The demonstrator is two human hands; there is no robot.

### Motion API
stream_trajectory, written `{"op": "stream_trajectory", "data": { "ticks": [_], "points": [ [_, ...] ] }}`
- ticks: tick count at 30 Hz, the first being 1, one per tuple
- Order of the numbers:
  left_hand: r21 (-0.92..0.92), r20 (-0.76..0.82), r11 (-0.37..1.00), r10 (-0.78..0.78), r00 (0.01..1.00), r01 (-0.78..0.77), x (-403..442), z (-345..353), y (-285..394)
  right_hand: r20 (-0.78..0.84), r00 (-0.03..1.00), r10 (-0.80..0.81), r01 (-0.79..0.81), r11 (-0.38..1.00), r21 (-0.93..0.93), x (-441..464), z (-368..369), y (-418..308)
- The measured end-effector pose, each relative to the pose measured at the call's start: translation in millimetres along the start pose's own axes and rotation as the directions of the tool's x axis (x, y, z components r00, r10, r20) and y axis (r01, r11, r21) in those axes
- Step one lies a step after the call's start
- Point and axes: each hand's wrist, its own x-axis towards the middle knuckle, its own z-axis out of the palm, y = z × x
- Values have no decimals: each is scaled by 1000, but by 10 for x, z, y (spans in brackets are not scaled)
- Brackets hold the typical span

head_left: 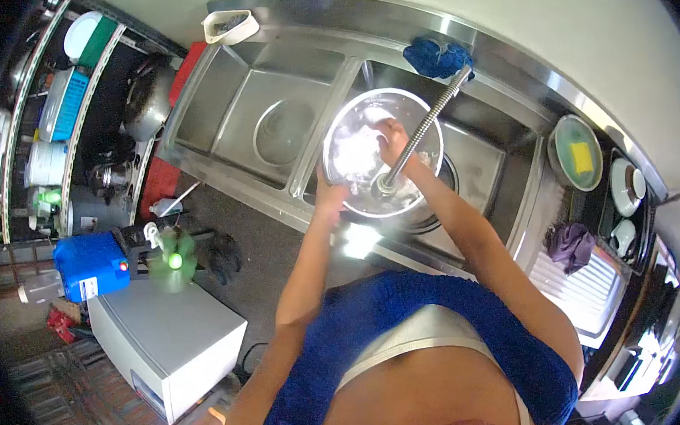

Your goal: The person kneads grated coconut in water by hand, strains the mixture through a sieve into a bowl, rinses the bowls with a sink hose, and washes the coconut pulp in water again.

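Observation:
A round, white-rimmed metal basin is held over the right-hand sink bowl, its inside washed out by glare. My left hand grips the basin's near-left rim. Inside it, my right hand is curled near the far side; whether its fingers hold anything is hidden by blur. A coiled metal faucet hose slants across the basin, and its spray head is above the near part. Small pale bits show near the basin's right wall, too blurred to name.
Left of the basin is a second sink bowl. A blue cloth lies on the back ledge beside a cream container. At right are a bowl with a yellow sponge, a purple cloth and a drainboard. Shelves stand left.

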Motion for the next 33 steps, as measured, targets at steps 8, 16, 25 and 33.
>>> {"op": "stream_trajectory", "data": {
  "ticks": [8, 16, 25, 33],
  "points": [
    [-27, 125, 906, -416, 901, 422, 162, -124, -402, -141, 913, 383, -355, 915, 193, -424, -524, -159],
    [46, 149, 925, -380, 913, 378, -35, 16, -227, 327, 945, 23, -38, 998, 40, -548, -291, 26],
    [17, 113, 973, -232, 966, 231, -55, 100, -207, 314, 943, 109, -20, 962, -273, -273, -301, 863],
    [-15, 1, 999, 47, 999, -47, -27, 377, -238, 150, 866, 477, -489, 871, 55, -902, 83, 574]
  ]
}}
